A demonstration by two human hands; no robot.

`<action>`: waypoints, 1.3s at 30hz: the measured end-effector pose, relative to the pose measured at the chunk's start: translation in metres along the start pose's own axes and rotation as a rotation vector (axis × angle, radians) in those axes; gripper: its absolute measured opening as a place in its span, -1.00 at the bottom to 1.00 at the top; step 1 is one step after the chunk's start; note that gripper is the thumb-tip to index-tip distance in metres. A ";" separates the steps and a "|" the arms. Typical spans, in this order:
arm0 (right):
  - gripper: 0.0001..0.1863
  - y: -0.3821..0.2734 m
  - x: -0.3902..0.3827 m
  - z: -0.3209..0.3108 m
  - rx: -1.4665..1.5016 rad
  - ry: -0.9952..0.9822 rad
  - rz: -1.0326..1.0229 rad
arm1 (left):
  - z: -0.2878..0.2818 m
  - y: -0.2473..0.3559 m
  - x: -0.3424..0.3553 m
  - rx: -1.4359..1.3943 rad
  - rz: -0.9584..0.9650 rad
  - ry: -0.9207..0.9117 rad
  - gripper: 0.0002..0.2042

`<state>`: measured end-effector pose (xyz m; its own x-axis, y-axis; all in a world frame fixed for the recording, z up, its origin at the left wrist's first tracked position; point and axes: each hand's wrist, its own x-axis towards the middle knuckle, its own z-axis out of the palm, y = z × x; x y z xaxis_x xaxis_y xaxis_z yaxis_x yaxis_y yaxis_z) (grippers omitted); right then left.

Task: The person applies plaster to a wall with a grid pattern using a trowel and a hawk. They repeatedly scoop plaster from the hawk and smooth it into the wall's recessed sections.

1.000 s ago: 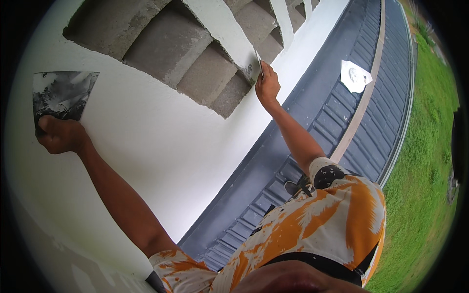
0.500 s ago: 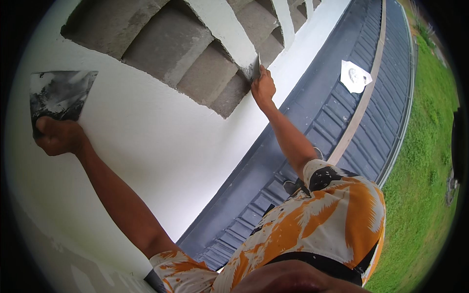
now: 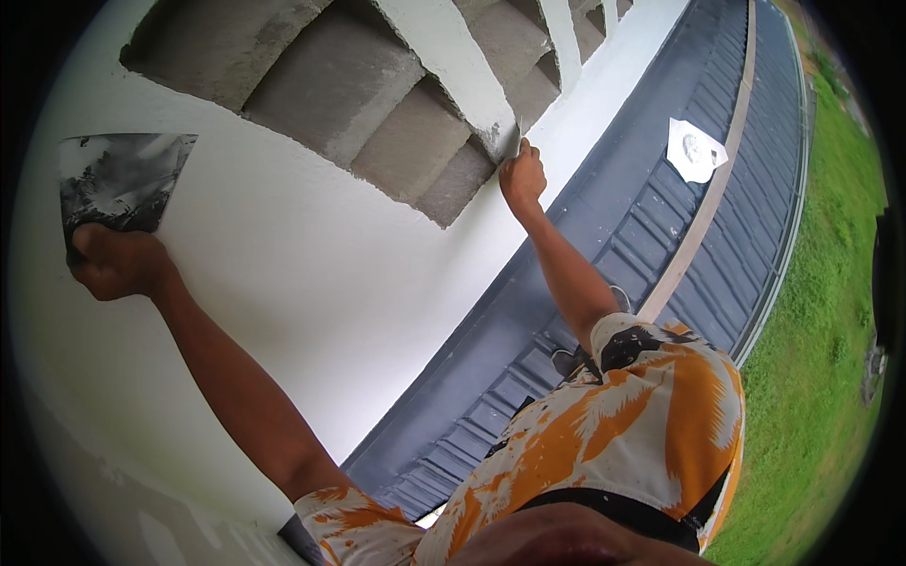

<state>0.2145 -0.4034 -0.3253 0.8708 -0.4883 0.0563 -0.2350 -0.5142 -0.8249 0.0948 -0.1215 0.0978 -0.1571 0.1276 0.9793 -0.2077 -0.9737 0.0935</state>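
My left hand (image 3: 118, 259) grips a wide, flat metal blade (image 3: 123, 174), smeared with pale and dark patches, held against or just over the white wall (image 3: 274, 236) at the left. My right hand (image 3: 522, 177) has its fingers closed on a thin scraper (image 3: 518, 132), seen nearly edge-on, at the lower end of a white plastered strip (image 3: 472, 104). That strip borders recessed openings of rough grey concrete blocks (image 3: 335, 85). The scraper's handle is hidden in my fingers.
A dark grey ribbed metal roof (image 3: 755, 217) runs below the wall, with a long plank (image 3: 694, 231) and a white irregular sheet (image 3: 689, 146) on it. My shoes (image 3: 566, 358) are partly visible on the roof. Green grass (image 3: 812, 396) lies past the roof's edge.
My right hand and scraper have moved slightly down along the strip's edge. My left hand has barely moved. The wall and roof sit a little further right in the view.
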 end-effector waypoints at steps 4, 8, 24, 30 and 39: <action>-0.49 -0.015 0.011 -0.010 -0.040 0.000 -0.101 | -0.002 -0.007 0.002 -0.015 0.012 -0.028 -0.39; -0.48 -0.011 0.010 -0.020 0.087 0.167 -0.103 | 0.001 -0.018 0.000 -0.005 0.076 -0.008 -0.34; -0.47 0.014 -0.002 0.007 0.211 0.182 -0.119 | -0.004 -0.022 0.004 -0.009 0.023 -0.029 -0.47; -0.45 0.024 -0.031 0.011 0.147 0.090 -0.215 | 0.006 -0.020 -0.003 -0.033 0.012 -0.001 -0.38; -0.58 0.007 -0.010 0.003 0.189 0.071 -0.141 | -0.005 -0.017 0.009 0.007 0.060 -0.028 -0.35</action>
<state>0.2059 -0.3999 -0.3338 0.8551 -0.4730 0.2123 -0.0227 -0.4433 -0.8961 0.0922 -0.1026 0.1038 -0.1417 0.0640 0.9878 -0.1924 -0.9807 0.0359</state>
